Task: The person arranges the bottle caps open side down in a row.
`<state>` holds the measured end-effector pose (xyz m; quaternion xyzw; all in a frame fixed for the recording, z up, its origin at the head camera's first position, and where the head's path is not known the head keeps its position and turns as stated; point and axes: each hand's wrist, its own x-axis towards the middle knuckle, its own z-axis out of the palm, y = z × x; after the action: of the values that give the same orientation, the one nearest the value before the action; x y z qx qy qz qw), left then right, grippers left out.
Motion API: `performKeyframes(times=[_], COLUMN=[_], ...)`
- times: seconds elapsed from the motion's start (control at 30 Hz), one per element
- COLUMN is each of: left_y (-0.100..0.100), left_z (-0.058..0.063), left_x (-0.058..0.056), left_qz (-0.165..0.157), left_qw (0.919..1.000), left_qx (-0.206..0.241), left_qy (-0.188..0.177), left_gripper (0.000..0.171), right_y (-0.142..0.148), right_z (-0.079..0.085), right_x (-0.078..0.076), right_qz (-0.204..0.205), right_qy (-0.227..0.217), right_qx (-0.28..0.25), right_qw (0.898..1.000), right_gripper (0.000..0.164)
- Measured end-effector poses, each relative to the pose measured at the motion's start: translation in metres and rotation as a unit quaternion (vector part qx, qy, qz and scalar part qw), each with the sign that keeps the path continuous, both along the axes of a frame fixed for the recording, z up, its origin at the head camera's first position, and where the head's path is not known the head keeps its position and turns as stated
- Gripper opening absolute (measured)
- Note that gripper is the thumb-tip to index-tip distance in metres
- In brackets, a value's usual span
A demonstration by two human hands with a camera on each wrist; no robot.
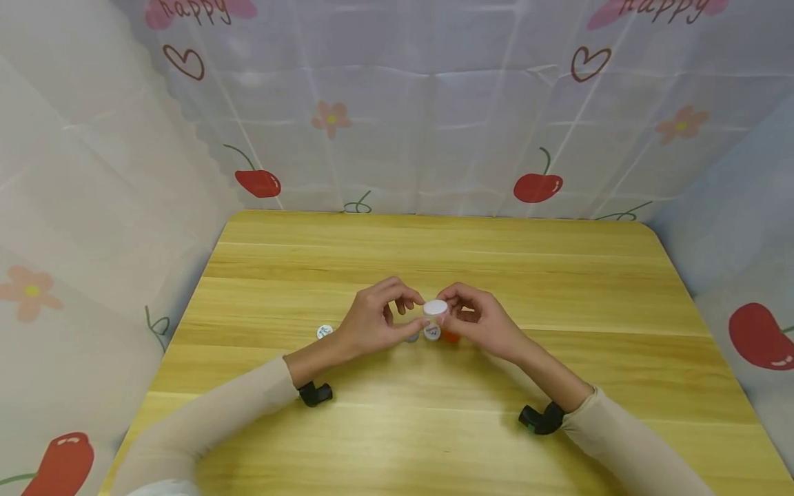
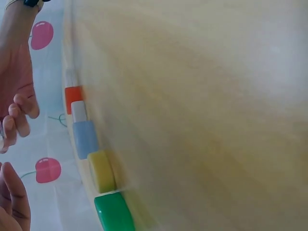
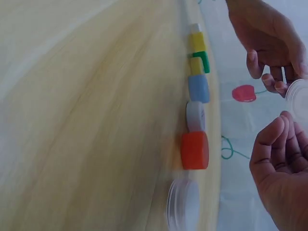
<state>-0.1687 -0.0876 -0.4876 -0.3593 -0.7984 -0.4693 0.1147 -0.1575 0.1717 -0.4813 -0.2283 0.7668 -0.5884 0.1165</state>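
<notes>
Above the table, both hands hold a small round white disc [image 1: 435,308] with a clear, ridged rim. My left hand [image 1: 378,317] pinches its left edge between thumb and forefinger. On the opposite side, the thumb and fingertips of my right hand [image 1: 484,322] grip the disc. The right wrist view shows the clear plastic disc [image 3: 298,100] partly cut off at the frame's edge. Just beneath the hands lie a white round piece with a print [image 1: 432,333], an orange-red piece [image 1: 451,337] and a grey-blue one [image 1: 412,337], all partly covered.
A row of small pieces stands on the wooden table [image 1: 434,255], among them a green piece [image 2: 114,212], a yellow one [image 2: 101,172] and a clear round container [image 3: 183,206]. Left of the left hand lies a printed white round piece [image 1: 325,332]. Patterned curtains [image 1: 415,138] surround the table.
</notes>
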Motion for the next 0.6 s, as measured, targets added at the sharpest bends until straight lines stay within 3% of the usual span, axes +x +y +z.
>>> performKeyframes(times=[0.23, 0.47, 0.6], left_y=[-0.003, -0.001, 0.004], left_z=[-0.004, -0.008, -0.007], left_x=[0.004, 0.006, 0.005], left_qz=[0.000, -0.019, -0.033], left_qw=[0.9992, 0.9994, 0.9983], left_qx=[-0.036, -0.029, -0.046], left_qy=[0.016, 0.009, 0.012], left_gripper=[0.030, 0.031, 0.032], right_y=[0.001, 0.003, 0.010], right_z=[-0.007, -0.010, -0.010], right_x=[0.005, 0.007, 0.010], right_qz=[0.002, 0.006, -0.005], right_qy=[0.076, 0.083, 0.107], right_qx=[0.018, 0.019, 0.037], right_qw=[0.997, 0.996, 0.994], right_gripper=[0.032, 0.036, 0.039])
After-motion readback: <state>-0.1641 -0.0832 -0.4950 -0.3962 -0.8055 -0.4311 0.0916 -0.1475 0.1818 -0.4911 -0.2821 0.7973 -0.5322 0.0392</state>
